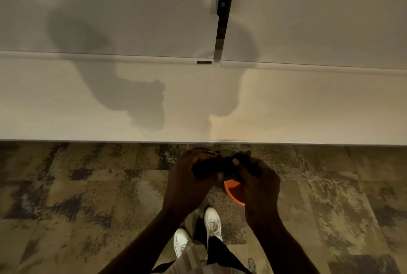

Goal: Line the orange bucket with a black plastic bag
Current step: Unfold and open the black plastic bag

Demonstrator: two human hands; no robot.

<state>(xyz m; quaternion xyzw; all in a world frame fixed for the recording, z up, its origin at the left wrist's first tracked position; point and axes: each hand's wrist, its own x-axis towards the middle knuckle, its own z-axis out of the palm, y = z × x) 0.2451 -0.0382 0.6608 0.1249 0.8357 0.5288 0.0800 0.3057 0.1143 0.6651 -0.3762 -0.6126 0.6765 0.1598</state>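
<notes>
Both hands are gripping the black plastic bag [222, 166], which is bunched into a tight wad: left hand [187, 176] is clamping 1 end, right hand [258, 183] is pinching the other, thumbs on top. The bag is sitting above the orange bucket [233, 192], not touching it as far as I can tell. The bucket is standing on the carpet [88, 196], mostly hidden under the right hand, only a slice of rim and wall showing. The 2 white shoes [211, 220] are just on the near side of the bucket; the wall [198, 101] is beyond it.

Risks from here, as I'm judging them:
- The mouth of the bag isn't showing, so the fingers may be pulling at the sealed end.
- Thin film is prone to tearing if both hands are yanking apart.
- The bucket looks light and nobody is holding it, so it may tip when the bag is pushed in.
- The light is dim, so black film is hard to read.
</notes>
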